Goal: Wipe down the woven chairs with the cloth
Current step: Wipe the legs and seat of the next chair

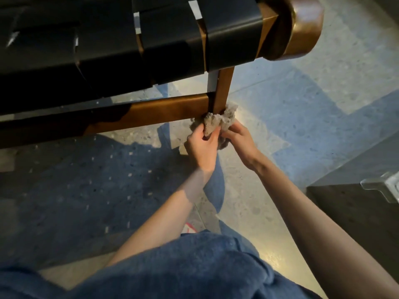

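Grey cloth [216,121] is bunched against the leg [223,87] of the woven chair [108,50], at the lower rail [168,108] joint. Left hand [201,146] and right hand [240,137] both grip it, fingers curled. Risk: wadded like this, it may skip the joint's corners; a hard pull could shift the chair.

This is an indoor room with a tidy, designed look, most likely a lounge, a café or a living room; which of these, I cannot tell. The floor [302,108] is smooth polished stone with small speckles (a terrazzo kind), and warm lamp light shines on it. The chair [151,50] has a seat of wide black woven straps on a frame [172,110] of brown varnished wood. At the right stands a dark grey block [356,212], perhaps a low desk or cabinet, and a clear glass-like object [386,186] rests on it.
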Demonstrator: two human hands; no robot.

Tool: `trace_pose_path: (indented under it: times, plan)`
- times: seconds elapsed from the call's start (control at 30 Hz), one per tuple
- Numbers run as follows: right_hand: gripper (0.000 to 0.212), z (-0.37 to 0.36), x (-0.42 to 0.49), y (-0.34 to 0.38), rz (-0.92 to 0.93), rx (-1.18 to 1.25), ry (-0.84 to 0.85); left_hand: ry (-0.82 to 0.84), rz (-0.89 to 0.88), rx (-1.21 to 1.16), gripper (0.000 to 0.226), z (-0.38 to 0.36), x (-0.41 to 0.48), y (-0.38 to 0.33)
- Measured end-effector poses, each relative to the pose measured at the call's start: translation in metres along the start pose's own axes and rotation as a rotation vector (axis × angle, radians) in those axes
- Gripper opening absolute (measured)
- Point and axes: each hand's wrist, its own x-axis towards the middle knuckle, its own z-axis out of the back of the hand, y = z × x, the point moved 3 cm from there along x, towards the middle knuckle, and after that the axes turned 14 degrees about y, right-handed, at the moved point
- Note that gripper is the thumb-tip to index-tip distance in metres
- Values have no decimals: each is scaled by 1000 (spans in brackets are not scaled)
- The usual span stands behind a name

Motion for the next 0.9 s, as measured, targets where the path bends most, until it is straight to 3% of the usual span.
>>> trace_pose_path:
  times: [0.17, 0.27, 0.43, 0.53, 0.63, 0.73, 0.83, 0.9]
  plan:
    - [14, 4, -19, 34, 260, -116, -173, -166, -224, -56, 18, 1, -20, -37]
    - [14, -1, -16, 48, 364, -337, -264, -221, -298, -73, 41, 8, -13, -57]
    - [25, -9, -4, 61, 348, -262, -269, -48, -328, 99, 46, 14, 2, -67]
    - [15, -4, -5, 77, 455, -312, -303, -11, -361, 38, 27, 18, 13, -81]
    - [26, 1, -3, 97, 575, -376, -358, -39, -389, -4, 4, 20, 26, -96]
    - [18, 1, 0, 97, 568, -408, -361, -39, -391, 10, 10, 21, 28, -97]
    - [11, -3, -1, 79, 516, -393, -316, 29, -364, 1, 3, 20, 21, -83]
    - [14, -5, -2, 74, 480, -385, -319, 25, -353, -27, 15, 20, 16, -81]
